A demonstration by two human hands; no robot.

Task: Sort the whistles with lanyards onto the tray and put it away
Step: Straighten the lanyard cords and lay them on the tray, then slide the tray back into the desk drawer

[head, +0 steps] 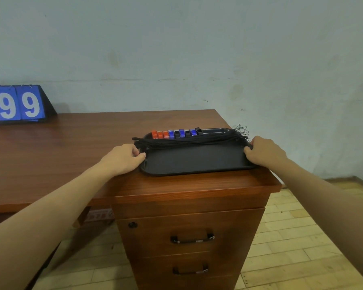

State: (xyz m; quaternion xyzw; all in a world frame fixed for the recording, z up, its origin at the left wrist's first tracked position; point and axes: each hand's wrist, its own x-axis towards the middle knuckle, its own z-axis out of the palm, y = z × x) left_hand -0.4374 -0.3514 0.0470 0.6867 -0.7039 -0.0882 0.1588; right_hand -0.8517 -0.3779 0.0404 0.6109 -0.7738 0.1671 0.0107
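Head view: sorting looked done, and the step in hand was the put-away. A black tray (194,162) sat on the desk (61,143) at its front right corner, above the drawer unit (189,243), w/ its right end about at the desk's right edge. Whistles (176,133), orange, blue and black, stood in a row along the tray's far rim, and their black lanyards (189,141) lay bundled across the tray just in front of them, w/ ends spilling over the right rim. Left hand (122,159) gripped the tray's left end, fingers curled at the rim, thumb near the lanyard loops. Right hand (264,152) gripped the right end, fingers curled over the rim. Tray lay between both hands; whether it was lifted off the wood, can't tell. Next move prob. calls for a level two-handed lift so the whistle row doesn't slide, then a carry to wherever it's stored; drawers below were closed. A flip scoreboard (19,104) showing 99 stood at the desk's far left edge.
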